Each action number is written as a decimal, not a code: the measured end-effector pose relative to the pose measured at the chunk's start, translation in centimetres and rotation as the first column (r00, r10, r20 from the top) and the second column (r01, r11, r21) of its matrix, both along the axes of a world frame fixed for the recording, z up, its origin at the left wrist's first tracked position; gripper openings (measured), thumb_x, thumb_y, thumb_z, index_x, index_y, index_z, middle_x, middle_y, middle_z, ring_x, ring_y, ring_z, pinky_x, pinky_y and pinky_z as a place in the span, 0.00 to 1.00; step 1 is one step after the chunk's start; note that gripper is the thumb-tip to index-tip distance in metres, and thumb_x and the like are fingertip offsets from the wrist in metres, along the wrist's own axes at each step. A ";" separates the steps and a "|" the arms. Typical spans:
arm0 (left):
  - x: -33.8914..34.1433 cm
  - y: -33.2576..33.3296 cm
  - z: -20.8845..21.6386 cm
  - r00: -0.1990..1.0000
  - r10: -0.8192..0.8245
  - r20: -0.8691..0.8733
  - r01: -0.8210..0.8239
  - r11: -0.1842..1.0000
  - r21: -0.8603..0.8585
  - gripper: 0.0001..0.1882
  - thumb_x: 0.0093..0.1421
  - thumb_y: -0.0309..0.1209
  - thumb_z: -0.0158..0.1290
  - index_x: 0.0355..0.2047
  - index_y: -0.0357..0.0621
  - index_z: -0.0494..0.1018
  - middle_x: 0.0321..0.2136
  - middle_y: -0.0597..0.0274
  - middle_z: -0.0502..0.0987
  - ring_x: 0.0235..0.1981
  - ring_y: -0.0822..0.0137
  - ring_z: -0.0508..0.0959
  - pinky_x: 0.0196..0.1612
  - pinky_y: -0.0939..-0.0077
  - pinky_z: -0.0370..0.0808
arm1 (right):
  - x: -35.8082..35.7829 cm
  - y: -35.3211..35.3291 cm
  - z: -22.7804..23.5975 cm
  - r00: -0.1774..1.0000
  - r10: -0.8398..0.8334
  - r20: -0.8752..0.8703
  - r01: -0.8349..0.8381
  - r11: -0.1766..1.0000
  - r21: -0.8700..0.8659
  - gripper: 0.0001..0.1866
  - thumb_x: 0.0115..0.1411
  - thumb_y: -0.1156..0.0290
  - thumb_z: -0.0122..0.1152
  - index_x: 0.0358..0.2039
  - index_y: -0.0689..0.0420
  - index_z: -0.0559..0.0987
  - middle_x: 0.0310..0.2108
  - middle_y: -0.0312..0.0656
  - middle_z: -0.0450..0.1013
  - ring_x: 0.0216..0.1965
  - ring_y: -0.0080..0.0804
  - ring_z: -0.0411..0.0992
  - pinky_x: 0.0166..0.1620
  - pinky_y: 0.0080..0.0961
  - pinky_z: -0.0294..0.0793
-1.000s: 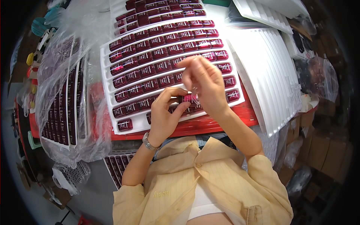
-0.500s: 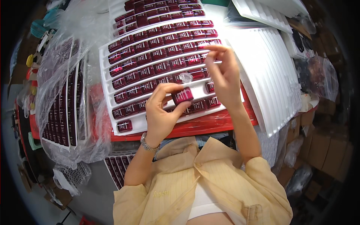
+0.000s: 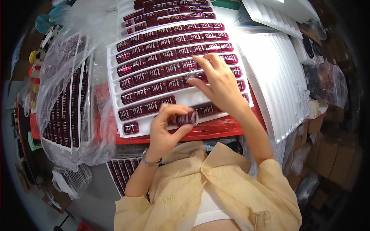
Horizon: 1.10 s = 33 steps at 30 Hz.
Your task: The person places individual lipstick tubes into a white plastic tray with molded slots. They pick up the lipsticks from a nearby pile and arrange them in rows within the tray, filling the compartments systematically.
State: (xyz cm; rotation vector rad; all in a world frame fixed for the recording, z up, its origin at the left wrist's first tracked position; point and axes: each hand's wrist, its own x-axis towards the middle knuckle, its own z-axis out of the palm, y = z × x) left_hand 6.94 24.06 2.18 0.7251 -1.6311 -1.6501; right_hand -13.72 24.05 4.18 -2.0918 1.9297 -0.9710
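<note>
In my left hand [image 3: 165,125] a small dark red bottle [image 3: 185,118] is gripped between thumb and fingers, slightly blurred, low over the tray's near edge. My right hand [image 3: 220,82] is above the tray, its thumb and index finger on a small clear crumpled plastic piece [image 3: 192,73]. Under both hands lies a white ridged tray [image 3: 114,92] with rows of similar dark red labelled bottles [image 3: 158,87]. A gap shows in a row between my hands. One bottle [image 3: 131,127] lies alone at the near left corner.
A second filled tray section [image 3: 152,19] lies beyond. On the left, bottle-filled trays [image 3: 63,104] stand under clear plastic film [image 3: 58,73]. White empty trays [image 3: 275,84] are stacked at right. A red table edge [image 3: 216,131] borders the front; cardboard boxes [image 3: 327,150] stand far right.
My left hand has lowered toward me with the bottle. My right hand has come down and left, taking hold of the clear plastic piece that lay on the tray. The view has shifted slightly.
</note>
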 end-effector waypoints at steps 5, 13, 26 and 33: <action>-5.6 -1.7 -0.5 0.900 0.224 0.373 0.066 0.777 -0.626 0.14 0.43 0.23 0.63 0.30 0.41 0.73 0.34 0.62 0.77 0.37 0.58 0.73 0.38 0.67 0.72 | -2.4 -1.8 -1.5 0.958 0.103 0.266 -0.130 0.988 0.087 0.11 0.46 0.73 0.69 0.25 0.61 0.75 0.29 0.41 0.70 0.31 0.36 0.71 0.33 0.31 0.71; -0.4 -2.8 0.8 0.641 0.520 0.565 0.131 0.651 -0.748 0.18 0.42 0.31 0.65 0.35 0.43 0.78 0.38 0.67 0.75 0.38 0.62 0.71 0.44 0.64 0.64 | -2.9 4.0 1.0 0.488 -0.210 0.847 0.162 0.976 0.148 0.04 0.57 0.82 0.58 0.34 0.65 0.74 0.26 0.39 0.76 0.27 0.17 0.73 0.29 0.13 0.71; 0.7 -2.9 -0.5 0.890 0.388 0.240 -0.258 0.862 -0.437 0.20 0.49 0.27 0.65 0.43 0.40 0.73 0.34 0.61 0.75 0.33 0.69 0.73 0.36 0.77 0.69 | -3.1 3.7 0.1 0.947 -0.319 -0.046 0.318 0.948 -0.024 0.18 0.48 0.71 0.69 0.40 0.59 0.76 0.39 0.45 0.71 0.39 0.40 0.71 0.42 0.34 0.71; -0.6 -2.3 -0.2 0.931 0.256 0.259 -0.147 0.915 -0.376 0.20 0.49 0.25 0.64 0.43 0.40 0.74 0.33 0.67 0.73 0.32 0.76 0.70 0.36 0.83 0.66 | -2.8 1.6 -1.2 0.970 -0.209 -0.124 0.218 0.974 0.067 0.19 0.49 0.61 0.69 0.31 0.63 0.74 0.31 0.46 0.70 0.38 0.42 0.69 0.41 0.35 0.70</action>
